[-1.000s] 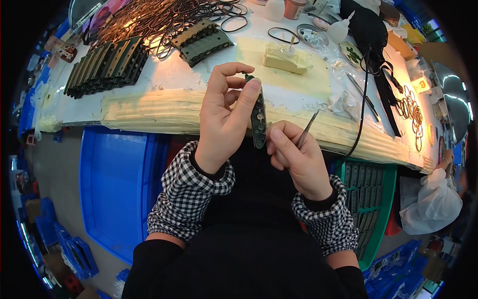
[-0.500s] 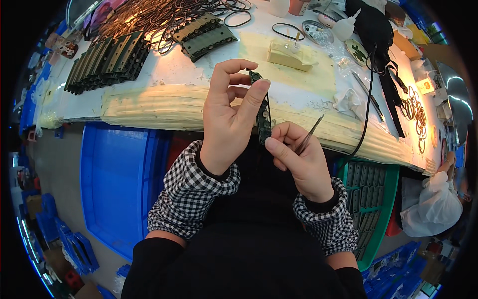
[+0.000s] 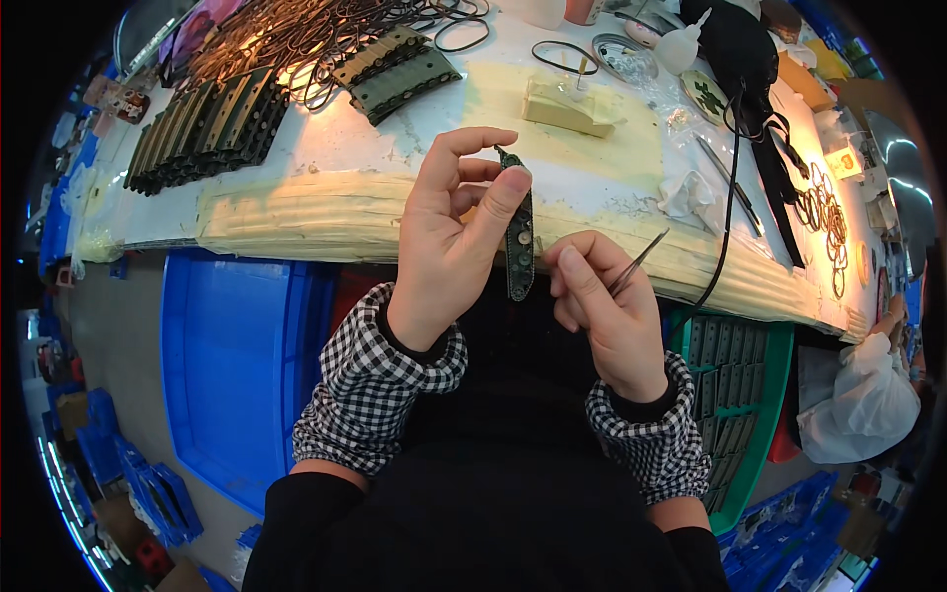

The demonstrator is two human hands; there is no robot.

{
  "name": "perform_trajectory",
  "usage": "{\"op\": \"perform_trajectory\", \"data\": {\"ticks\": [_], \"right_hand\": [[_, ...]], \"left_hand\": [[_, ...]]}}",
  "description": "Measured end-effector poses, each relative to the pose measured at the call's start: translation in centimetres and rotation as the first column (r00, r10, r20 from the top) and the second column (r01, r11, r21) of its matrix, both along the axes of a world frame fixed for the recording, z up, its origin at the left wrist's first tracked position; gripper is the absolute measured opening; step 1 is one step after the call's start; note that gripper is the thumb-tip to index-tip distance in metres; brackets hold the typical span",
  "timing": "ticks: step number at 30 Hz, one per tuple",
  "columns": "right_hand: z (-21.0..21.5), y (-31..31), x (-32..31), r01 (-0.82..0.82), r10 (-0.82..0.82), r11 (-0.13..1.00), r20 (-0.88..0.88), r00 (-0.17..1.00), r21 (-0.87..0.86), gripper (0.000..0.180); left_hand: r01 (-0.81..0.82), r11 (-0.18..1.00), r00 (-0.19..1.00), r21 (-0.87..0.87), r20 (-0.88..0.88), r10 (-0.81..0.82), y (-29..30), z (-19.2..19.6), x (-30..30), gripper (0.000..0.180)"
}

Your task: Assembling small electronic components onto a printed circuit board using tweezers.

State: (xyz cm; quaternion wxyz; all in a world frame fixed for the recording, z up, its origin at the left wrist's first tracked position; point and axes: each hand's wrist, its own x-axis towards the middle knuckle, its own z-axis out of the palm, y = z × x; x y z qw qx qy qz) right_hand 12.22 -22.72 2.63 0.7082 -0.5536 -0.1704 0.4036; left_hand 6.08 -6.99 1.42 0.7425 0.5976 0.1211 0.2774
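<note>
My left hand (image 3: 444,237) pinches a narrow dark green strip (image 3: 520,252) near its upper end, between thumb and fingers. Round studs run along the strip, and its pointed lower end hangs free past the table edge. Just to the right, my right hand (image 3: 617,321) is closed around metal tweezers (image 3: 646,257), whose points stick out up and to the right. Its thumb and forefinger are pressed together near the strip, with a small gap between. Whether anything tiny is in that pinch I cannot make out.
Similar strips stand in a row (image 3: 207,133) and a second group (image 3: 395,79) at the far left, beside tangled dark cords (image 3: 414,18). A pale yellow block (image 3: 562,111) lies ahead. A black cable (image 3: 732,197) crosses the right. Below are a blue bin (image 3: 232,385) and a green crate (image 3: 774,395).
My right hand has come off the strip's lower end and moved slightly right, tweezers with it. The left hand still holds the strip, its lower end now uncovered.
</note>
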Motion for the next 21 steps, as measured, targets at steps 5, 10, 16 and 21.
{"op": "perform_trajectory", "data": {"ticks": [5,10,16,21], "right_hand": [[0.5,0.7,0.8,0.108,-0.120,0.991,0.187,0.975,0.073,0.012],[1.1,0.9,1.9,0.060,-0.071,0.997,0.214,0.974,0.056,0.013],[1.3,0.6,2.4,0.044,-0.050,0.998,0.185,0.981,0.038,0.013],[1.1,0.2,2.6,0.001,-0.005,1.000,0.162,0.987,0.021,0.012]], "left_hand": [[0.065,0.996,0.998,-0.054,0.009,-0.065,-0.9,0.2,-0.4,0.044],[0.188,0.982,0.982,-0.019,-0.014,-0.188,-0.9,0.3,-0.9,0.042],[0.280,0.960,0.960,-0.022,0.002,-0.280,-1.1,1.4,-1.4,0.044],[0.317,0.947,0.948,-0.056,0.003,-0.317,-0.9,1.2,-1.7,0.049]]}}
